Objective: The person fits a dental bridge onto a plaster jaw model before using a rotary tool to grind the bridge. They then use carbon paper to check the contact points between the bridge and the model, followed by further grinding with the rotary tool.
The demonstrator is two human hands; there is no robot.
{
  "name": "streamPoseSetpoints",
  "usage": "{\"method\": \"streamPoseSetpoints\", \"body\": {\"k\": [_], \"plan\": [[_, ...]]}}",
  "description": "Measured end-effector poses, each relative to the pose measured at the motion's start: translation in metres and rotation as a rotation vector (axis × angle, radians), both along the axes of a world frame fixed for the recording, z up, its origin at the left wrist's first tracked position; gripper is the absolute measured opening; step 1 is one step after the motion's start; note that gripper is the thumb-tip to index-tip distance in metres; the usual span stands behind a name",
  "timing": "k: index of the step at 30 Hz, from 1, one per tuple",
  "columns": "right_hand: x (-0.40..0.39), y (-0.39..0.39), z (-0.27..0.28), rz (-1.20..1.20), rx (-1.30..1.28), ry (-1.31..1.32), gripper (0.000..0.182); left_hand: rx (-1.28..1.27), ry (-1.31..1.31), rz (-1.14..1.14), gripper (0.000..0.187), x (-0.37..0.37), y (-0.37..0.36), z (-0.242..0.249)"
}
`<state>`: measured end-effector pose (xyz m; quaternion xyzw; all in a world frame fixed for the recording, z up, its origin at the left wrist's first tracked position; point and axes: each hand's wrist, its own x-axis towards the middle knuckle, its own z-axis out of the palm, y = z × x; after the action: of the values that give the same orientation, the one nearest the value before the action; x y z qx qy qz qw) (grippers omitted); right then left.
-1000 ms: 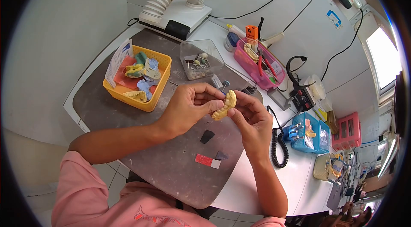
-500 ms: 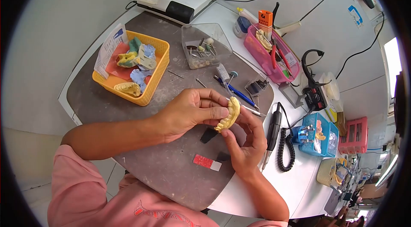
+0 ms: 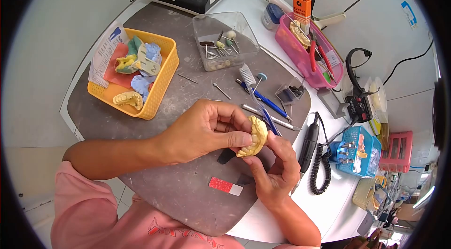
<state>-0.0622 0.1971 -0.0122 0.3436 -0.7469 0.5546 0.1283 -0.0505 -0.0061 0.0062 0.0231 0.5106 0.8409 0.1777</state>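
Turned slightly since the earlier frame, the yellow dental cast [image 3: 258, 137] is above the surface [image 3: 178, 197], pinched by the left hand [image 3: 202, 131], the right hand [image 3: 274, 172] steadying its edge with thumb and forefinger. One large G-like letter marks the orange box [image 3: 301, 7]; its smaller print is unreadable. Two similar casts sit elsewhere: one in the yellow basket [image 3: 163, 90], one in the pink basket [image 3: 297, 64]. Some left fingertips are hidden.

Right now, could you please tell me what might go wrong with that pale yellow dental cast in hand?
The pale yellow dental cast, pinched in the fingers of the left hand and right hand above the brown work surface, could slip and chip. The right hand is close to the black cylindrical handpiece, so a sideways swing might knock it.
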Motion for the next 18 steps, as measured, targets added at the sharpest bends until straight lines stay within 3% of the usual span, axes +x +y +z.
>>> {"method": "streamPoseSetpoints", "body": {"k": [18], "plan": [[-0.0015,0.0016,0.0024,0.004,0.058,0.061,0.057,-0.021,0.063,-0.013,0.017,-0.0011,-0.0023,-0.0017]]}}
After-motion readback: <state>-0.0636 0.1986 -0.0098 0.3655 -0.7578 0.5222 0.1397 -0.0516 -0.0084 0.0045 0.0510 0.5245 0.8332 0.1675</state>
